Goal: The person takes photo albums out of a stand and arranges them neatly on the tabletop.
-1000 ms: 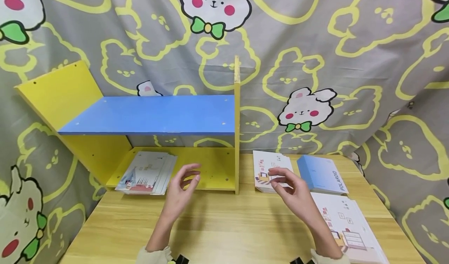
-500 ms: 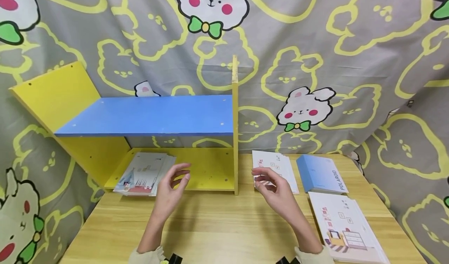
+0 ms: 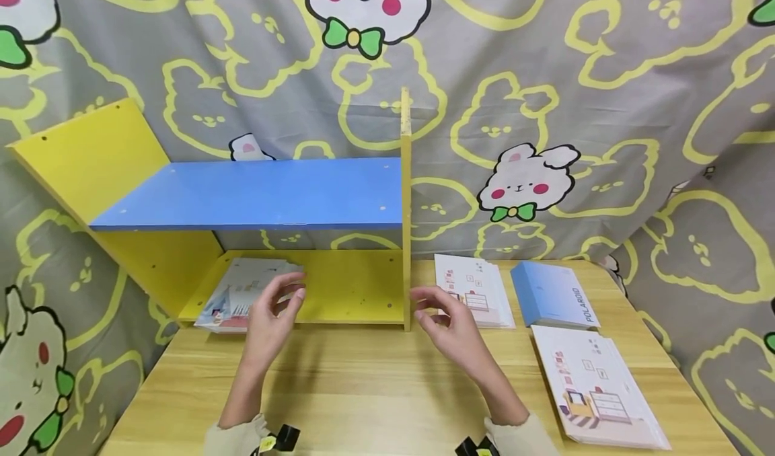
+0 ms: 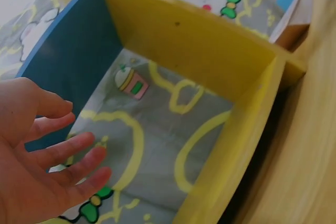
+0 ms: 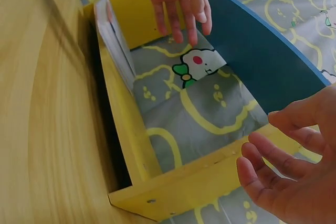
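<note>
My left hand (image 3: pixel 270 318) hovers in front of the shelf's lower compartment, fingers loosely bent and holding nothing. Behind it a stack of white illustrated booklets (image 3: pixel 233 291) lies on the yellow bottom board (image 3: pixel 348 284), partly covered by the hand. Off the front of the yellow right side panel (image 3: pixel 406 241) floats my right hand (image 3: pixel 451 328), also with relaxed fingers and nothing in them. It overlaps part of a second booklet stack (image 3: pixel 484 301) behind it. In the left wrist view the left hand (image 4: pixel 47 156) shows spread fingers; in the right wrist view the right hand (image 5: pixel 294 166) is bent loosely.
A blue shelf board (image 3: pixel 260 194) spans the shelf above the lower compartment. On the right of the wooden table (image 3: pixel 363 389) stand a blue POLAROID box (image 3: pixel 557 294) and, nearer, another booklet stack (image 3: pixel 596 389). A patterned curtain (image 3: pixel 514 52) hangs behind.
Both hands have drifted left, the right one from over the booklets to beside the side panel, the left one toward the booklets in the shelf. The things on the table and shelf stay put.
</note>
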Tool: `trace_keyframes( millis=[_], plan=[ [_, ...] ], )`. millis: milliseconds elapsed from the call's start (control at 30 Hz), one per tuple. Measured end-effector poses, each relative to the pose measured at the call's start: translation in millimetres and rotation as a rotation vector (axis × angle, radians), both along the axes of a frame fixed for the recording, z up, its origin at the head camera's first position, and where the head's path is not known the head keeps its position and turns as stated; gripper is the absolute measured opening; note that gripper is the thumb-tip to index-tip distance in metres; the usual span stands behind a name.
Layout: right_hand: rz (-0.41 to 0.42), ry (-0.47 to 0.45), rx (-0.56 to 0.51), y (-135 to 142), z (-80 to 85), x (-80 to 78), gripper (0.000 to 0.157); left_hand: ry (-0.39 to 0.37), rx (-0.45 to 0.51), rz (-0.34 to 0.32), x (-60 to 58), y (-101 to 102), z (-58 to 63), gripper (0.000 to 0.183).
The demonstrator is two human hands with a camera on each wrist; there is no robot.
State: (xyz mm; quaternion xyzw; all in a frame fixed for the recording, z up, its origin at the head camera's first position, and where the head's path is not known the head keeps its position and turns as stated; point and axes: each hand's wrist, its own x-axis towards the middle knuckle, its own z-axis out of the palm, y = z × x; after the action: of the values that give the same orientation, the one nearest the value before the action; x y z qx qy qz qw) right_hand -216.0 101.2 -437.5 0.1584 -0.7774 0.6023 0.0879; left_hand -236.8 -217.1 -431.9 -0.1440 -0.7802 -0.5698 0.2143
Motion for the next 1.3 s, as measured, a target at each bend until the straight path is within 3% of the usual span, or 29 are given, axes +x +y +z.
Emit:
trace_keyframes(
  millis=[300,533,833,1100,1300],
  plan=[
    [0.024,-0.01,-0.075,-13.1,0.8,1.1,0.031,0.038,-0.027,0.027,0.3,-24.4,2.4,0.029],
    [0.092,-0.044,-0.045,-26.1,1.7,2.3,0.032,0.044,-0.079,0.126,-0.6,-39.1,1.8,0.029],
    [0.089,-0.068,-0.069,-38.6,-1.2,3.6,0.031,0.012,-0.144,0.199,3.1,-55.3,5.2,0.027],
    [0.102,-0.051,-0.102,-51.0,-4.6,0.9,0.033,-0.029,-0.129,0.185,4.5,-72.0,7.0,0.031],
    [0.132,-0.069,-0.11,-60.0,-12.1,2.9,0.034,-0.015,-0.236,0.238,9.5,-84.9,8.9,0.031]
  ],
)
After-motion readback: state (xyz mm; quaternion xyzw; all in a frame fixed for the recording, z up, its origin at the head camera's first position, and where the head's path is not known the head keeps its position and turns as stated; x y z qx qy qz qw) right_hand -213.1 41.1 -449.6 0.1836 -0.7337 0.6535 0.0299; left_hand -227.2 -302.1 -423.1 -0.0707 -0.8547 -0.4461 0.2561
